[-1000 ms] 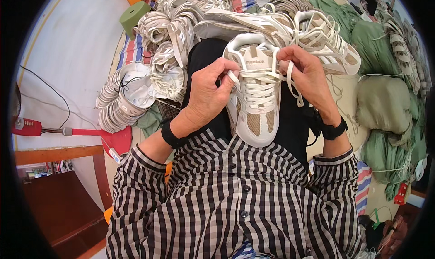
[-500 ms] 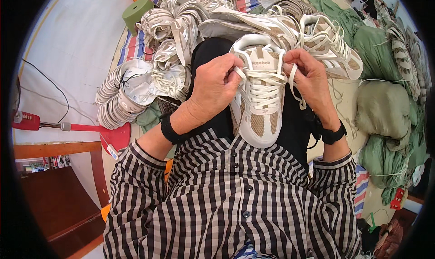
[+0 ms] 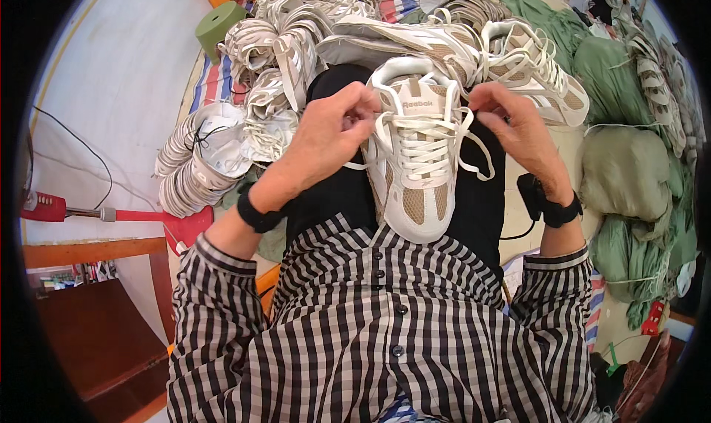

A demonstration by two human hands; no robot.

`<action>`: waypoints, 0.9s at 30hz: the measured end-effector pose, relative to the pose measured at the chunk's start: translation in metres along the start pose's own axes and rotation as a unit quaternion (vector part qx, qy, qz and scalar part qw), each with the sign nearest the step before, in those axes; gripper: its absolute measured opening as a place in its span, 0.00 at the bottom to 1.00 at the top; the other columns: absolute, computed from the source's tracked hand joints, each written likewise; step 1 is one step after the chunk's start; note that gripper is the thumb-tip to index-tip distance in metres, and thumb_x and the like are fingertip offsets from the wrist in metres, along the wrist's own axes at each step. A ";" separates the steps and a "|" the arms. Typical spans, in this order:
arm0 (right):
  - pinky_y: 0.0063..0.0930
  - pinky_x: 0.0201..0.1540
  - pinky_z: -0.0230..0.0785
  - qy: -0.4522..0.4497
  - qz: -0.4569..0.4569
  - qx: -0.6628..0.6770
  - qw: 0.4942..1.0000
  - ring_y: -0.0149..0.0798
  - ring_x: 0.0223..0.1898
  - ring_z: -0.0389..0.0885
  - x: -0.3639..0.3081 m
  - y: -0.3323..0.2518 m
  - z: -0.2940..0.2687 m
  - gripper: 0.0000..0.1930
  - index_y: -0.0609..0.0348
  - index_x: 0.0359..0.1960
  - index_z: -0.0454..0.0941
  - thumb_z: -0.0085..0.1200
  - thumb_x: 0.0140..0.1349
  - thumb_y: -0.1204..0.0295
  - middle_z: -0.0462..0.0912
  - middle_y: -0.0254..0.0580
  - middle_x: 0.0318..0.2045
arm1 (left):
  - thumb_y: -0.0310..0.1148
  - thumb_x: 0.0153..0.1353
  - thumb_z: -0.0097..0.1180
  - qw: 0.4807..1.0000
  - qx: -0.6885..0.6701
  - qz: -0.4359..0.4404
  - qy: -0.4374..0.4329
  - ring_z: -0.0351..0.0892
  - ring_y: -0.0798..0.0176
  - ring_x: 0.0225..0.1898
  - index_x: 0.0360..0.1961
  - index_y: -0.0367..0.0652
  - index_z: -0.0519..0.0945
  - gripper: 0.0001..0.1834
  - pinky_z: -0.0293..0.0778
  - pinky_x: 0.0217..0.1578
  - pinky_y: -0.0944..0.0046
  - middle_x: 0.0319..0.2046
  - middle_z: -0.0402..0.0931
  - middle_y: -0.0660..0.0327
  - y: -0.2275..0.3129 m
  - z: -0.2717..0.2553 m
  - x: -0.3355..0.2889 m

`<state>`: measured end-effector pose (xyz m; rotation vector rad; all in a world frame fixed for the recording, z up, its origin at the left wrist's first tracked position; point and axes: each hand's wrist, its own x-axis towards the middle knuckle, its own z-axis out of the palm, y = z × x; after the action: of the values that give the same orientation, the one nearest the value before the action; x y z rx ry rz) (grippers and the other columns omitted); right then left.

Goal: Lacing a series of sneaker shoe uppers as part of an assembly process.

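A white and beige sneaker (image 3: 424, 156) rests on my lap with its toe toward me. Cream shoelaces (image 3: 426, 145) cross over its tongue, and their loose ends fall down both sides. My left hand (image 3: 333, 131) is beside the shoe's left collar, fingers bent and slightly apart, with no lace visible between them. On the other side, my right hand (image 3: 516, 123) is held off the collar, thumb and forefinger parted. A lace loop (image 3: 480, 160) hangs free below it.
More laced sneakers (image 3: 537, 71) lie beyond my knees. Shoe uppers (image 3: 196, 156) are stacked on the left, near a green roll (image 3: 222, 25) and a red-handled tool (image 3: 133, 214). Green bundles (image 3: 626, 175) line the right side.
Both hands have let go of the lace ends and drawn outward from the shoe. The laces now hang loose along its sides. The view has shifted slightly.
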<state>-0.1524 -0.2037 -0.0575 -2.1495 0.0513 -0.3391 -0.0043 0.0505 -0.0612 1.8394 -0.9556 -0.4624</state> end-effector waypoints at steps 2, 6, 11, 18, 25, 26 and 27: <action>0.23 0.41 0.69 0.045 -0.027 -0.030 0.998 0.29 0.34 0.76 -0.001 0.010 -0.012 0.09 0.62 0.42 0.75 0.51 0.60 0.82 0.80 0.36 0.31 | 0.23 0.60 0.53 0.993 0.086 0.076 -0.005 0.76 0.66 0.31 0.38 0.37 0.76 0.05 0.73 0.34 0.67 0.29 0.77 0.58 0.000 -0.014 0.000; 0.21 0.42 0.68 0.022 -0.042 -0.013 0.999 0.26 0.39 0.75 0.016 -0.024 -0.023 0.09 0.61 0.43 0.77 0.53 0.61 0.79 0.80 0.33 0.36 | 0.23 0.55 0.57 0.945 0.193 0.263 -0.025 0.77 0.59 0.43 0.43 0.38 0.78 0.12 0.71 0.45 0.62 0.38 0.79 0.59 0.027 -0.035 0.035; 0.29 0.51 0.66 -0.189 -0.141 -0.178 0.955 0.42 0.46 0.74 0.051 -0.037 -0.017 0.17 0.58 0.45 0.76 0.62 0.52 0.76 0.76 0.38 0.43 | 0.27 0.51 0.61 0.880 0.309 0.269 -0.240 0.74 0.51 0.44 0.42 0.38 0.79 0.15 0.71 0.47 0.55 0.36 0.76 0.56 0.056 -0.036 0.062; 0.35 0.49 0.68 -0.273 -0.100 -0.148 0.945 0.44 0.44 0.76 0.066 -0.033 -0.026 0.15 0.59 0.41 0.79 0.63 0.51 0.72 0.77 0.40 0.38 | 0.28 0.48 0.63 0.834 0.353 0.166 -0.389 0.74 0.49 0.44 0.35 0.37 0.79 0.12 0.70 0.48 0.53 0.35 0.75 0.54 0.068 -0.026 0.084; 0.36 0.49 0.68 -0.289 -0.151 -0.204 0.923 0.46 0.43 0.76 0.074 -0.031 -0.021 0.10 0.61 0.35 0.79 0.61 0.51 0.71 0.77 0.42 0.36 | 0.30 0.51 0.56 0.795 0.396 0.144 -0.437 0.76 0.48 0.40 0.30 0.35 0.79 0.09 0.72 0.43 0.52 0.32 0.76 0.50 0.072 -0.022 0.093; 0.37 0.48 0.68 -0.300 -0.167 -0.197 0.918 0.46 0.43 0.76 0.076 -0.030 -0.022 0.10 0.61 0.34 0.80 0.59 0.52 0.70 0.77 0.43 0.35 | 0.30 0.51 0.56 0.795 0.397 0.143 -0.437 0.76 0.48 0.40 0.30 0.35 0.79 0.09 0.72 0.43 0.52 0.32 0.76 0.50 0.072 -0.021 0.095; 0.38 0.48 0.68 -0.311 -0.184 -0.190 0.913 0.47 0.43 0.77 0.078 -0.030 -0.022 0.10 0.61 0.33 0.80 0.58 0.53 0.68 0.78 0.44 0.35 | 0.31 0.51 0.54 0.804 0.381 0.136 -0.436 0.77 0.47 0.36 0.28 0.35 0.79 0.09 0.73 0.41 0.51 0.29 0.76 0.49 0.072 -0.019 0.097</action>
<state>-0.0862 -0.2170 -0.0040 -2.5577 -0.7121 0.1767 0.0389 -0.0290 0.0209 2.1218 -2.2706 -0.8599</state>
